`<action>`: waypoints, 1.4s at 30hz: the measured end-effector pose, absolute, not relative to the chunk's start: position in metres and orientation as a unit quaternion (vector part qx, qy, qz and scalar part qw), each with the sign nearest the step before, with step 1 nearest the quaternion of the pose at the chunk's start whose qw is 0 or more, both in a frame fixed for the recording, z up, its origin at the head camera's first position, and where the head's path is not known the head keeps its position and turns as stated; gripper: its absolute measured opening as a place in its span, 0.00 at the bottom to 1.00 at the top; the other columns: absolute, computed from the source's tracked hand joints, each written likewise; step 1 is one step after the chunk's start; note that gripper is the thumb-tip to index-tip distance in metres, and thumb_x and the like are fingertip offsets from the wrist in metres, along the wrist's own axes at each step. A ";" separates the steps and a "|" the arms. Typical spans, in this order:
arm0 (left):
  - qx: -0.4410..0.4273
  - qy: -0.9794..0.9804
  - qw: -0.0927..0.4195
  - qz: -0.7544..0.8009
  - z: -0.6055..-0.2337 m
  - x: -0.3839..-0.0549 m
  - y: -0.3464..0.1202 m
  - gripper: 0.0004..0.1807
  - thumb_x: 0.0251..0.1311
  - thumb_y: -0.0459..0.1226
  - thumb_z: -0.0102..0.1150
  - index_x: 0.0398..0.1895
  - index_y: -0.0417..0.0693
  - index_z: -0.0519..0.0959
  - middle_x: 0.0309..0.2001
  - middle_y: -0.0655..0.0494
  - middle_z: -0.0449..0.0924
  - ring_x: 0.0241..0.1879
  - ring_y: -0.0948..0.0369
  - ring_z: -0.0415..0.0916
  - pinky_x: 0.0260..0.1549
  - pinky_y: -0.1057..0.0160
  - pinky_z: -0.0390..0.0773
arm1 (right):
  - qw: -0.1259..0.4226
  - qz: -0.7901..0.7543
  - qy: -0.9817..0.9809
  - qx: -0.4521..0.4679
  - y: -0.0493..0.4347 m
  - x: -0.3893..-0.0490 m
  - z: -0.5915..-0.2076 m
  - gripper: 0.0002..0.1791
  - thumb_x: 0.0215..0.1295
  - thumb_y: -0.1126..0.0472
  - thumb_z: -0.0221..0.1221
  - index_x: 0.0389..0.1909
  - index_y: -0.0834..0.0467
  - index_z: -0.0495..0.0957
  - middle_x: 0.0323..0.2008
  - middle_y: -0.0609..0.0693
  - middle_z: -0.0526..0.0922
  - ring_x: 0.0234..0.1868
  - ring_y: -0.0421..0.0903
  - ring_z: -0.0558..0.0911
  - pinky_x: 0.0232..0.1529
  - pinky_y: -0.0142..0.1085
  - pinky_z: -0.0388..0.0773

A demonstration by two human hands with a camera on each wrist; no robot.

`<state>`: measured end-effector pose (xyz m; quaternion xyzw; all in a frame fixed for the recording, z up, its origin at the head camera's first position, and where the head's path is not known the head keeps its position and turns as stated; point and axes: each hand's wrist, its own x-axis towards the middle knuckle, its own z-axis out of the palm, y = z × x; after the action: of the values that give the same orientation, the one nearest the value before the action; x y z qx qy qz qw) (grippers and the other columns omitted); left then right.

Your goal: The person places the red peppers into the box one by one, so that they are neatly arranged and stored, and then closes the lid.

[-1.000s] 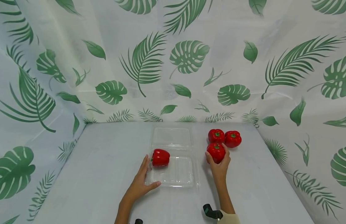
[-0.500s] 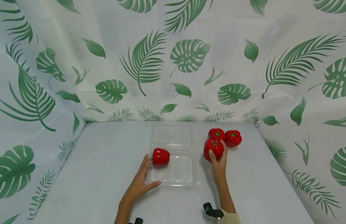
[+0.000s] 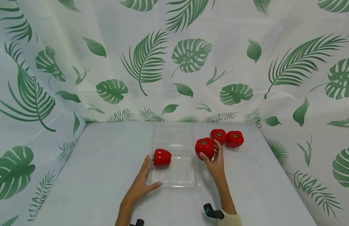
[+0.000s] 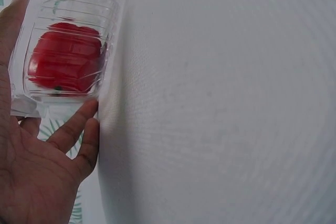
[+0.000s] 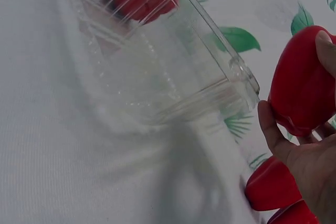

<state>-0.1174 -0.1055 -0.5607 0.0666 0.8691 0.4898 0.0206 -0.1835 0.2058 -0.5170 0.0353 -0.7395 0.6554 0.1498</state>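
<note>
Right hand (image 3: 217,164) grips a red bell pepper (image 3: 204,148) between thumb and fingers, green stem up, raised above the white table (image 3: 106,157) near the right edge of a clear plastic container (image 3: 185,172). Whether pepper or fingertips touch that edge is hard to judge from the head and right wrist views. Left hand (image 3: 141,185): thumb and fingers spread apart, fingers against the container's left side, thumb at its near edge. Hands well apart, one on each side of the container. Inside its base, toward the left: second pepper (image 3: 162,158) on its side, stem pointing left. Lid (image 3: 173,137) folded back behind the base. Two more peppers (image 3: 235,139) side by side at back right, stems up. Leaf-print sheeting (image 3: 191,100) behind and at both sides
</note>
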 end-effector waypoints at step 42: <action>0.065 0.866 0.026 0.496 -0.557 -0.117 -0.106 0.60 0.49 0.54 0.71 0.79 0.58 0.43 0.80 0.62 0.36 0.72 0.47 0.61 0.67 0.44 0.63 | 0.163 0.340 -0.920 0.112 0.165 -0.183 -0.520 0.45 0.41 0.54 0.78 0.64 0.54 0.71 0.56 0.58 0.74 0.58 0.56 0.70 0.52 0.58 0.76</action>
<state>-0.1175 -0.1057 -0.5572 0.0650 0.8656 0.4957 0.0261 -0.1828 0.1648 -0.5202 0.1119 -0.9196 0.3396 0.1629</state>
